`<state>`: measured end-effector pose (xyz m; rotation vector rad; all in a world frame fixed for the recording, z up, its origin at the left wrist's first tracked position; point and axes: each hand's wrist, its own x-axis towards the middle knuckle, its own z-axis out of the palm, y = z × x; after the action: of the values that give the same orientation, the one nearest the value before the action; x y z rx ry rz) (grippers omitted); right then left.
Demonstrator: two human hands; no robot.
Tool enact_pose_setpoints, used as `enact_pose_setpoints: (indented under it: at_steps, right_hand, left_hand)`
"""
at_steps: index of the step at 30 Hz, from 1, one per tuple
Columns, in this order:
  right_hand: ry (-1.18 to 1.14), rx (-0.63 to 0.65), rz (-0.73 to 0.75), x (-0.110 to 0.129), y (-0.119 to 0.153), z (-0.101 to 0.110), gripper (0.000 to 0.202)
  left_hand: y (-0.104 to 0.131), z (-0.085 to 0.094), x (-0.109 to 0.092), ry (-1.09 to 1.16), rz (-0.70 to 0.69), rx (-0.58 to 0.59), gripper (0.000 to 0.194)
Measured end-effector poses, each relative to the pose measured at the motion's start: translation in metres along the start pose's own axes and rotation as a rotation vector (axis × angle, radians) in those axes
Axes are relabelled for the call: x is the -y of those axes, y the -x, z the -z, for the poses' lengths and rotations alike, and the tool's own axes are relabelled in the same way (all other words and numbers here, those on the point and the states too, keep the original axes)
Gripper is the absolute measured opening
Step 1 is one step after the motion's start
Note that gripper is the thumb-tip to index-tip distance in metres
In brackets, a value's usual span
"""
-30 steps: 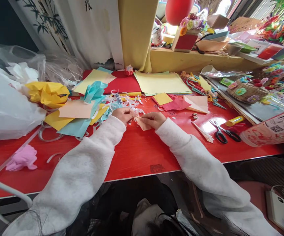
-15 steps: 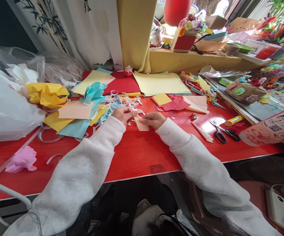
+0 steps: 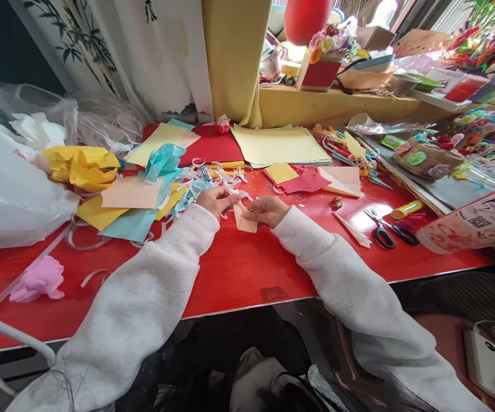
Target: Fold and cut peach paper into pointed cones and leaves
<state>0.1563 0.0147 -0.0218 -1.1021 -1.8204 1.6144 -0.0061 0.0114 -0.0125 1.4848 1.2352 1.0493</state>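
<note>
A small folded piece of peach paper point(image 3: 246, 222) is between my hands, above the red table point(image 3: 238, 274). My left hand point(image 3: 216, 202) pinches its upper left part between thumb and fingers. On its right side, my right hand point(image 3: 268, 210) is closed on the paper with thumb and fingertips. The lower end of the paper points toward me and shows crease lines. White and blue paper shreds point(image 3: 200, 182) lie just behind my left hand.
Scissors point(image 3: 391, 232), a yellow glue stick point(image 3: 407, 209) and a folded paper piece point(image 3: 352, 230) lie to the right. Coloured sheets point(image 3: 133, 193) and a pink crumpled paper point(image 3: 39, 278) are at left. A patterned bucket point(image 3: 474, 220) stands at the right edge.
The lower end of the peach paper has shifted slightly left and toward me, and shows more of its surface. Both hands keep hold of it and have barely moved.
</note>
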Motion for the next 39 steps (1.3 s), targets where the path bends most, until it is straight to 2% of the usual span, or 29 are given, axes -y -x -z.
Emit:
enact_pose_setpoints:
  at_steps: [2, 4, 8, 10, 13, 16, 19, 23, 25, 28, 31, 35, 39]
  right_hand:
    - [0.003, -0.01, 0.022, 0.0, 0.0, 0.0, 0.042]
    - [0.022, 0.037, 0.017, 0.002, 0.001, 0.001, 0.039]
    - [0.056, 0.129, -0.087, 0.005, 0.003, 0.0, 0.033]
    - [0.055, 0.092, -0.091, 0.005, 0.004, -0.002, 0.032]
    - [-0.041, -0.05, -0.019, 0.005, 0.004, -0.004, 0.032]
    - [-0.236, -0.203, 0.007, 0.006, 0.004, -0.003, 0.032]
    - [-0.311, -0.271, 0.028, 0.006, 0.003, -0.001, 0.034]
    - [-0.397, -0.273, 0.041, 0.006, 0.001, -0.004, 0.029]
    - [-0.464, -0.259, 0.036, 0.007, 0.001, -0.005, 0.027]
    - [-0.513, -0.284, 0.061, 0.008, 0.001, -0.004, 0.032]
    - [-0.495, -0.308, 0.065, 0.009, 0.001, -0.002, 0.027]
    - [-0.463, -0.321, 0.035, 0.011, 0.002, -0.002, 0.02]
    - [-0.493, -0.305, 0.008, 0.015, 0.005, -0.003, 0.016]
  left_hand:
    - [0.001, 0.0, 0.0, 0.02, -0.018, 0.004, 0.032]
    - [0.002, -0.001, 0.0, 0.038, -0.04, 0.03, 0.032]
    - [0.003, -0.002, 0.001, 0.011, -0.057, 0.087, 0.034]
    - [0.003, -0.003, 0.001, 0.024, -0.052, 0.087, 0.034]
    - [0.003, -0.004, 0.001, 0.061, -0.028, 0.085, 0.036]
    - [0.003, -0.008, 0.003, -0.023, -0.045, 0.086, 0.044]
    - [0.005, -0.015, 0.004, -0.086, -0.063, 0.117, 0.055]
    - [0.009, -0.021, 0.004, -0.077, -0.024, 0.074, 0.057]
    - [0.01, -0.021, 0.003, 0.048, 0.001, 0.086, 0.057]
    - [0.009, -0.019, 0.002, 0.245, 0.037, 0.168, 0.057]
    - [0.008, -0.016, 0.001, 0.253, 0.044, 0.184, 0.052]
    - [0.009, -0.015, -0.001, 0.276, 0.029, 0.112, 0.044]
    - [0.009, -0.011, -0.004, 0.28, 0.07, 0.093, 0.038]
